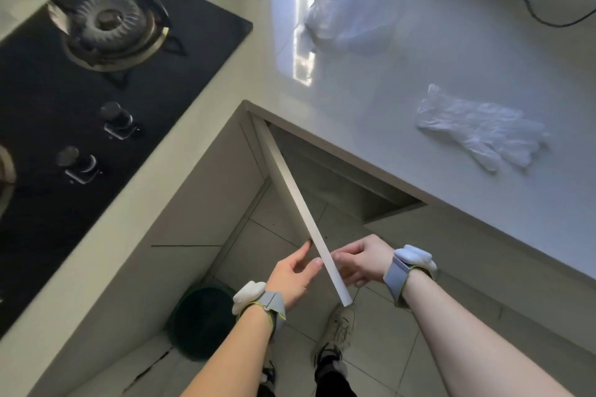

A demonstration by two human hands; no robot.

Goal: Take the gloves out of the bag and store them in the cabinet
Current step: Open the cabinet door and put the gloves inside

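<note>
Head view: step in hand looks like opening the cabinet. The cabinet door (300, 213) stands swung out, seen edge-on, running from frame centre down to lower centre, with the dark cabinet opening to its right, under the counter (403, 80).

Gloves (480, 134) are already out, lying flat on the counter at right of frame, well apart from both hands. Bag (351, 0) is crumpled at upper centre, looks empty, can't confirm.

Left hand (292, 277): fingers straight, fairly relaxed, tips touching the door's left face near its free end.

Right hand (361, 263): fingers curled, pinching the door edge from the right.

Next move, my read: let go of the door, reach up-right to the gloves, carry them down into the opening.
</note>
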